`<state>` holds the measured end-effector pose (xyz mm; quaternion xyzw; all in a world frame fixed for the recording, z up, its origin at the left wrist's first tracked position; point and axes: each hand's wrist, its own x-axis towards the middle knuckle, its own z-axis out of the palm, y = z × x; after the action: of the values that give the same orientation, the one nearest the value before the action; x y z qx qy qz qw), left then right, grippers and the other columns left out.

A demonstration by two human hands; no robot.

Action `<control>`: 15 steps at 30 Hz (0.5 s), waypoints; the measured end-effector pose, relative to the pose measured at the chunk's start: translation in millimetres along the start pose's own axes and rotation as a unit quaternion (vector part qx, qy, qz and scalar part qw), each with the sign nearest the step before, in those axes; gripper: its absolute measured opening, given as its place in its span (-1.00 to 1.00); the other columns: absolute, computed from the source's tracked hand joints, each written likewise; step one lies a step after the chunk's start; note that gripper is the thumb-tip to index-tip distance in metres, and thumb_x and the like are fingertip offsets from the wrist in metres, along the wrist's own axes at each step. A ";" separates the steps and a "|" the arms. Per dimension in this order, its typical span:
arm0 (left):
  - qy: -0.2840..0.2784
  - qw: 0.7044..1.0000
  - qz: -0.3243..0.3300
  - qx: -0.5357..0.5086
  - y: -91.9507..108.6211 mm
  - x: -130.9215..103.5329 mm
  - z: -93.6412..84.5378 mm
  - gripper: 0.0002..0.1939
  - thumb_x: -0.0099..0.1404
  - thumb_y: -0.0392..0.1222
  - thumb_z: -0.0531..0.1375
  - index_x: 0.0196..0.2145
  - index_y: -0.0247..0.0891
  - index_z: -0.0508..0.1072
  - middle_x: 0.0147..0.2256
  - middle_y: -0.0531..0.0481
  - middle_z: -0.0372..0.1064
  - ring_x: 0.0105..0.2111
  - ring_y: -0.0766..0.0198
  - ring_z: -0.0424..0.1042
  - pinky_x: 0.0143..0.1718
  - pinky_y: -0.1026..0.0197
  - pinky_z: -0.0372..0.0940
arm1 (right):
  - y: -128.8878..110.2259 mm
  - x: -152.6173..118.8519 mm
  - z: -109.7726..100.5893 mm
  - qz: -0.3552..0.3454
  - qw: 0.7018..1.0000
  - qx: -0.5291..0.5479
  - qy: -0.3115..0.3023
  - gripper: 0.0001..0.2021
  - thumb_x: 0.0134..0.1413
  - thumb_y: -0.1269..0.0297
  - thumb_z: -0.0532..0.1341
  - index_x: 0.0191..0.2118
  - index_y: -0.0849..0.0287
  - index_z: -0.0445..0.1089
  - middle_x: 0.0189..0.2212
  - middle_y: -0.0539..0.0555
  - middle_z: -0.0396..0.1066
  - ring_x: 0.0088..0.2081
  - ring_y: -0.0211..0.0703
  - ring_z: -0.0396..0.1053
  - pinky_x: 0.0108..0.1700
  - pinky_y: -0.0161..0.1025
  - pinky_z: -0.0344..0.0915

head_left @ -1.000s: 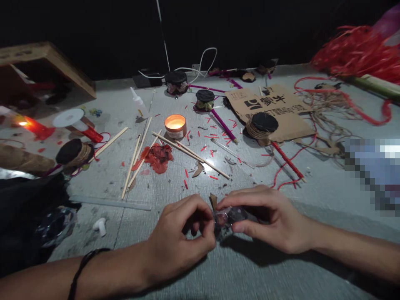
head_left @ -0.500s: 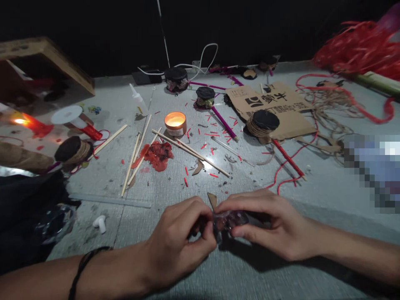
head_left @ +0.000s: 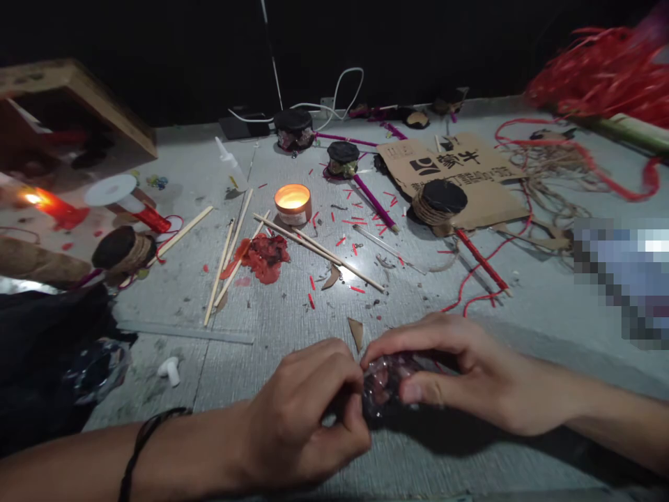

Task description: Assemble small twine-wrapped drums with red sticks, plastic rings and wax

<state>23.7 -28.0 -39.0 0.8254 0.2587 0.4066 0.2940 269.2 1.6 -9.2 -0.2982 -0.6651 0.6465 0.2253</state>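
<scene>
At the near middle of the table, a shiny dark, translucent piece (head_left: 380,383) with pinkish patches is between my hands. My right hand (head_left: 465,373) holds it from the right, thumb in front and fingers over the top. My left hand (head_left: 318,404), with a dark cord round the wrist, has its fingers pinched at the piece's left edge; its fingertips are partly hidden. A small brown triangular scrap (head_left: 356,332) lies just beyond the fingertips.
A lit candle in a tin (head_left: 293,203) stands mid-table, near wooden sticks (head_left: 334,259) and melted red wax (head_left: 265,258). Another flame burns on a red candle (head_left: 55,206) at left. Black-topped drums (head_left: 443,202), flattened cardboard (head_left: 491,202) and red cord (head_left: 575,143) lie beyond.
My left hand has moved slightly down and toward me. More of the shiny piece now shows between the hands, and the brown scrap is more fully visible.
</scene>
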 end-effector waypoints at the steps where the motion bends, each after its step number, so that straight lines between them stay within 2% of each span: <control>1: -0.003 1.000 0.010 0.004 0.4 -0.1 0.4 -0.77 0.28 -0.52 0.12 -0.19 -0.24 0.34 -0.42 0.09 0.26 -0.46 0.35 0.23 -0.47 0.29 0.14 | -0.8 -1.0 0.4 0.009 1.000 -0.002 0.000 -0.72 0.38 0.16 0.38 0.08 0.18 0.63 -0.23 0.11 0.64 -0.25 -0.18 0.52 -0.17 -0.29 0.48; 5: -0.018 0.999 0.031 0.019 2.4 0.0 -0.7 -0.76 0.24 -0.53 0.10 -0.21 -0.26 0.32 -0.43 0.09 0.23 -0.46 0.34 0.21 -0.48 0.26 0.15 | -1.6 -3.5 1.7 0.049 0.998 0.026 -0.019 -0.73 0.39 0.11 0.36 0.04 0.15 0.65 -0.27 0.08 0.62 -0.25 -0.20 0.51 -0.20 -0.33 0.47; 11: -0.043 0.998 0.037 0.025 0.9 -2.3 -1.5 -0.76 0.25 -0.54 0.09 -0.22 -0.25 0.30 -0.43 0.10 0.19 -0.46 0.35 0.16 -0.47 0.24 0.13 | -5.8 -4.1 -1.9 0.072 0.994 0.068 -0.047 -0.75 0.43 0.11 0.33 -0.01 0.15 0.66 -0.28 0.09 0.63 -0.24 -0.19 0.56 -0.18 -0.33 0.48; 15: 0.000 1.000 -0.005 0.020 -1.1 -2.6 -1.8 -0.78 0.26 -0.51 0.10 -0.25 -0.21 0.27 -0.44 0.13 0.15 -0.47 0.37 0.15 -0.48 0.25 0.09 | -13.2 -9.8 -13.6 0.072 0.995 0.013 -0.064 -0.77 0.38 0.13 0.37 -0.01 0.14 0.68 -0.35 0.08 0.63 -0.32 -0.19 0.56 -0.27 -0.34 0.47</control>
<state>20.6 -28.5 -40.2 0.8297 0.2709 0.4000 0.2797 284.2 5.0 5.6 -0.3009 -0.6465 0.6872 0.1391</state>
